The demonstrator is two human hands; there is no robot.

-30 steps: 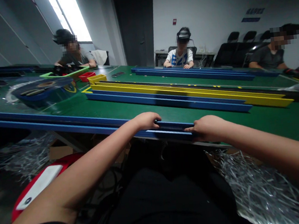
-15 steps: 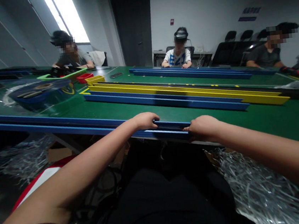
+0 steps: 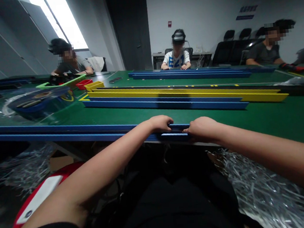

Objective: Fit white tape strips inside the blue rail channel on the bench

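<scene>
A long blue channel profile (image 3: 61, 132) lies along the near edge of the green table, with a dark groove running down its length. My left hand (image 3: 161, 123) is curled over the channel close to its right end, thumb and fingers bent onto the groove. At that end, my right hand (image 3: 202, 127) is closed around the profile, index finger pointing along it to the left. A short stretch of the channel shows between both hands. Whether a thin strip lies under my fingertips cannot be made out.
Beyond my hands, blue (image 3: 164, 104) and yellow profiles (image 3: 182, 92) lie across the green table (image 3: 278, 126). Small red (image 3: 84, 84) and yellow bins (image 3: 94, 86) stand at the left. Three people sit around the table. Shredded plastic (image 3: 271, 188) heaps below on the right.
My left hand has slid right along the blue channel, nearer to my right hand. My right hand keeps its place at the end. The view has shifted slightly.
</scene>
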